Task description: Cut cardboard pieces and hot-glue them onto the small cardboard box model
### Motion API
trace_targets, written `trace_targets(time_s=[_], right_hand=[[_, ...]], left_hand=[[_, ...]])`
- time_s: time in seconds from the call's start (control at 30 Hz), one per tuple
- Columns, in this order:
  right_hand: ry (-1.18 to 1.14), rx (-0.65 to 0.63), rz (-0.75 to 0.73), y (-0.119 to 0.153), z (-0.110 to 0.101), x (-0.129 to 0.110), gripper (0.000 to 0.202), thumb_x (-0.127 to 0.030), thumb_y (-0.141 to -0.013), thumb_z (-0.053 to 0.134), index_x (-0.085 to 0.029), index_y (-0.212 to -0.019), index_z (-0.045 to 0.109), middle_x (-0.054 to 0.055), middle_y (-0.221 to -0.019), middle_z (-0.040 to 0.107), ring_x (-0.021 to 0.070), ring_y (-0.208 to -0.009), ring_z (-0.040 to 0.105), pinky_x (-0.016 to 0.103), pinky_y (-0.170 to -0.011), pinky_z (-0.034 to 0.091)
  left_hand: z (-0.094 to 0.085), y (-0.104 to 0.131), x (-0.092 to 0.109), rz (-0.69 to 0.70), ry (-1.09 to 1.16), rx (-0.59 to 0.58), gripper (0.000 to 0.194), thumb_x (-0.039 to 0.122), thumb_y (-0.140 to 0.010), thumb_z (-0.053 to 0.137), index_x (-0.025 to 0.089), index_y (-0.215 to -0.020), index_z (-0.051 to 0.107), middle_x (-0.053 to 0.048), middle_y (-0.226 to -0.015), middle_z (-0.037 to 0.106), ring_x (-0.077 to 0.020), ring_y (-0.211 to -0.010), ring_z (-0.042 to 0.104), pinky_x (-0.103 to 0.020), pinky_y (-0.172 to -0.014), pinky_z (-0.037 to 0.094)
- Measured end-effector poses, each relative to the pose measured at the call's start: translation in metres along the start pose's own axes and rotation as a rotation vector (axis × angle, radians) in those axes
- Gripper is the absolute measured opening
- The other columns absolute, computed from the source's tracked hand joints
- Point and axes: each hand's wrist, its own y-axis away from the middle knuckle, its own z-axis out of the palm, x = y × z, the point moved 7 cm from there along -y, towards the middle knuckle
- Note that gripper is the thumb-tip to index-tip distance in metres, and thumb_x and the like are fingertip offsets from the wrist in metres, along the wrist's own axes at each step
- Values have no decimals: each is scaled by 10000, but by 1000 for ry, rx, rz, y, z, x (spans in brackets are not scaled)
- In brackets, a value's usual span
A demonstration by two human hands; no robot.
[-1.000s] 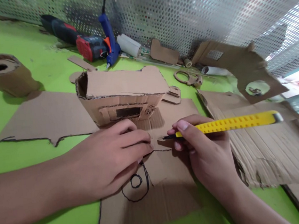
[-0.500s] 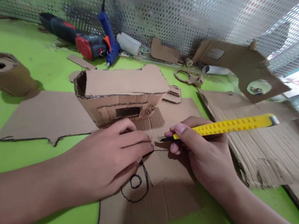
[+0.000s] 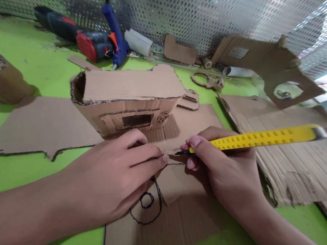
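Right hand (image 3: 230, 170) pinches a yellow craft knife (image 3: 253, 139) over cardboard

Its dark tip points toward the left hand (image 3: 125, 173), whose fingers bunch together on the cardboard sheet (image 3: 186, 219); whether they pinch anything, I cannot tell. The cardboard box (image 3: 131, 85) stands just beyond that hand, while a blue glue gun (image 3: 117, 37) lies near the back edge of the green table (image 3: 43, 75).

Daylight glares through the perforated screen (image 3: 188, 17) upper right; the knife's end (image 3: 319, 132) blurs.
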Motion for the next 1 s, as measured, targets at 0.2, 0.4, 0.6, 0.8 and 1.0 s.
trace_targets(time_s=[0.2, 0.4, 0.6, 0.8, 1.0], right_hand=[[42, 53, -32, -1, -9, 2, 273, -310, -877, 801, -211, -638, 711, -7, -485, 588, 114, -425, 518, 214, -396, 428], [69, 140, -47, 0, -14, -2, 253, -267, -845, 784, -214, -613, 696, -17, -480, 553, 117, -404, 475, 238, -367, 371], [28, 180, -37, -2, -18, -1, 256, -251, -847, 774, -214, -612, 678, -27, -492, 536, 108, -406, 443, 243, -364, 359], [-64, 129, -59, -7, -23, 4, 252, -218, -857, 762, -225, -621, 673, -5, -590, 604, 98, -422, 437, 245, -368, 344], [-233, 187, -61, -7, -35, 3, 241, -329, -850, 851, -221, -700, 695, 7, -707, 681, 100, -472, 503, 228, -383, 363]], left_hand=[[-4, -2, 0, -3, -6, 3, 330, 119, -1043, 504, 148, -1276, 737, -115, -1146, 789, -297, -1058, 660, -453, -821, 625], [-1, 3, 1, -3, -39, -63, 362, 95, -1035, 539, 107, -1371, 673, -116, -1275, 760, -298, -1123, 611, -450, -805, 618], [-1, 3, 2, 3, -29, -62, 356, 81, -1018, 581, 81, -1360, 682, -127, -1283, 760, -306, -1117, 606, -472, -834, 612], [0, 3, 1, -10, -10, -56, 392, 57, -1004, 578, 102, -1381, 673, -126, -1311, 752, -297, -1117, 607, -480, -874, 609], [3, 5, -2, -40, 15, -57, 382, 110, -1026, 532, 137, -1378, 678, -135, -1313, 742, -283, -1094, 627, -452, -896, 601]])
